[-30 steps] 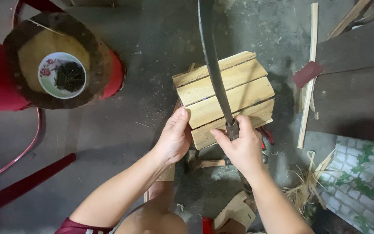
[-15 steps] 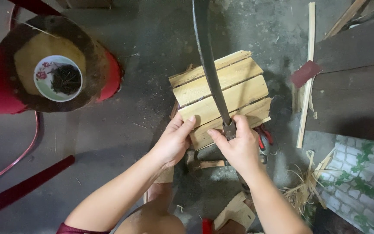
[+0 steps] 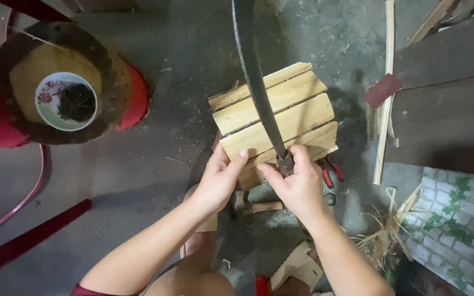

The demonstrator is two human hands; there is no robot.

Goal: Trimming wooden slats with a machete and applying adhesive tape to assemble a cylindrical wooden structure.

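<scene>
A small slatted wooden stool (image 3: 281, 109) stands on the grey concrete floor in the middle of the head view. A long dark curved blade (image 3: 252, 71) rises from it toward the camera. My right hand (image 3: 297, 186) grips the blade's handle end at the stool's near edge. My left hand (image 3: 219, 178) rests beside it, fingers touching the near slat, holding nothing I can see. Red-handled pliers (image 3: 330, 172) lie partly hidden behind my right hand.
At the left a round wooden block (image 3: 111, 71) on a red stand carries a white floral bowl (image 3: 48, 107) of dark bits. Dark planks (image 3: 445, 104) and a thin wood strip (image 3: 384, 109) lie at the right. Wood scraps and shavings (image 3: 379, 235) litter the floor near my knee.
Both hands have stayed at the stool's near edge; my left hand's fingers shifted slightly along the slat. The blade remains upright.
</scene>
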